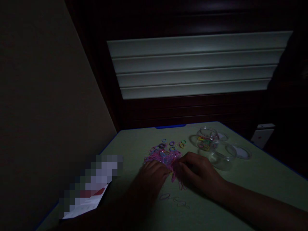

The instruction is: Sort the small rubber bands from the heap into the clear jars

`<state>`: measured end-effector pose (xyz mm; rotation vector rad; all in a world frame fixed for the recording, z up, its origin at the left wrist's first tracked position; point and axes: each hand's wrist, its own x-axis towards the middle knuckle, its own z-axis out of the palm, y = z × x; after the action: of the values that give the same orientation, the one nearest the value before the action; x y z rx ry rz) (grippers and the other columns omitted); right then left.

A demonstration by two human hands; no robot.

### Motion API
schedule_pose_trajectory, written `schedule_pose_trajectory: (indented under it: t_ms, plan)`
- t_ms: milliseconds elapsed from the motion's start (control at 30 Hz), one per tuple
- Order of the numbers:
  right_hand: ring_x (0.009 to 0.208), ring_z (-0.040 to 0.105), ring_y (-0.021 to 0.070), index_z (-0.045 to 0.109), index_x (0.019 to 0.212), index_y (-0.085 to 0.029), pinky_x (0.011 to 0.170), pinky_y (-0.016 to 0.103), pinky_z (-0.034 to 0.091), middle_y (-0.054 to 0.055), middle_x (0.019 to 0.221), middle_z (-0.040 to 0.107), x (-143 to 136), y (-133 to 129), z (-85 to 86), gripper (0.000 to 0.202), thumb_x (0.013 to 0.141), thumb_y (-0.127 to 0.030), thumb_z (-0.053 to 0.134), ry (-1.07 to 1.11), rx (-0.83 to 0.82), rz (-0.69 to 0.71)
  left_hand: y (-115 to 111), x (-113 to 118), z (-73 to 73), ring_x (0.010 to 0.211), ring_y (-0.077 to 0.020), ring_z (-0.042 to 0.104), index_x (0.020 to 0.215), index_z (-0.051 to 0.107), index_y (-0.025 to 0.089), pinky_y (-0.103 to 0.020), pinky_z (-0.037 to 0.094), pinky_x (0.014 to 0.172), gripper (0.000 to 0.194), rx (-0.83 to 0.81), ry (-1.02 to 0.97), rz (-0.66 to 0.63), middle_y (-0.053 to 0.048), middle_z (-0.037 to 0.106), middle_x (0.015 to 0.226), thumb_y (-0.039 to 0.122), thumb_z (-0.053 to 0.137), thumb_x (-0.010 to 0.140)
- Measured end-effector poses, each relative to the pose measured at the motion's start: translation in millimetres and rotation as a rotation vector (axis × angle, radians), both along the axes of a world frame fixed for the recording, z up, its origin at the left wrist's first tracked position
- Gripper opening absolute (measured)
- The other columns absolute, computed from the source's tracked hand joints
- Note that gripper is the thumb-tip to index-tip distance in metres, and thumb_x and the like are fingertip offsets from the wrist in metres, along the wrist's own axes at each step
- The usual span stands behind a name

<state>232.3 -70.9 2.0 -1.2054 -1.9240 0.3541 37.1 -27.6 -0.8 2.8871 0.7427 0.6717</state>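
A loose pile of small elastic hair ties [166,156], mostly pink with some blue and purple, lies on the table. My left hand [154,173] rests against the pile's near side, its fingers curled and the tips closed beside a yellow bit of band. From the right, my right hand [198,168] reaches to the pile with thumb and forefinger pinched together. Dim light hides what either hand's fingertips hold. A few thin hair ties [165,196] lie nearer to me, between my forearms. Thicker coiled ties [182,145] sit along the pile's far edge.
Right of the pile stand a clear jar [207,138] with colourful hair ties inside and a second clear jar [223,157]. Round lids [239,151] lie beside them. A partly blurred bright sheet or screen [96,186] is at left. The pale table [134,141] meets a wall.
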Motion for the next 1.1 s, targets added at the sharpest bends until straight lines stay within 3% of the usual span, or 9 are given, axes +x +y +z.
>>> schedule_pose_trajectory:
  t_ms: [100,300,600,833,1100]
  plan:
    - [0.075,0.052,0.0105,0.057,0.089,-0.019,0.069,0.023,0.04,0.002,0.082,0.058,-0.7,-1.9,1.7,0.017,0.084,-0.019,0.04,-0.03,0.004,0.029,-4.2,0.3,3.9,0.084,-0.016,0.047,0.09,0.053,0.015,-0.034,0.041,0.08,0.024,0.008,0.02,0.018,-0.004,0.056,0.09,0.015,0.029,0.088]
    - [0.077,0.053,0.0115,0.056,0.086,-0.019,0.069,0.024,0.041,0.003,0.083,0.058,-1.9,-4.1,1.7,0.016,0.083,-0.017,0.04,-0.088,0.055,0.067,0.6,-0.3,-4.3,0.082,-0.0156,0.047,0.09,0.052,0.015,-0.033,0.042,0.077,0.023,0.019,-0.046,0.033,-0.004,0.056,0.088,0.014,0.029,0.088]
    - [0.075,0.051,0.0126,0.057,0.096,-0.018,0.068,0.025,0.041,0.005,0.083,0.057,-2.4,-6.8,0.7,0.02,0.084,-0.021,0.04,-0.157,0.093,0.098,-2.2,2.2,-0.9,0.097,-0.0155,0.045,0.095,0.049,0.016,-0.033,0.041,0.086,0.022,0.01,-0.1,0.041,-0.005,0.052,0.101,0.012,0.029,0.088]
    - [0.079,0.051,0.0129,0.056,0.096,-0.018,0.07,0.026,0.041,0.005,0.087,0.057,-3.7,-5.0,-2.1,0.02,0.085,-0.023,0.041,-0.205,0.08,0.108,2.2,1.6,-4.3,0.08,-0.0166,0.045,0.088,0.05,0.015,-0.035,0.042,0.077,0.021,0.01,-0.051,0.015,-0.005,0.053,0.086,0.016,0.029,0.088]
    - [0.079,0.052,0.0134,0.057,0.095,-0.018,0.071,0.026,0.042,0.005,0.086,0.057,-5.5,-6.7,-1.4,0.02,0.085,-0.027,0.041,-0.182,0.106,0.153,2.1,1.0,-2.3,0.078,-0.0159,0.045,0.086,0.052,0.015,-0.032,0.041,0.073,0.022,0.0,0.004,-0.082,-0.004,0.054,0.085,0.015,0.03,0.087]
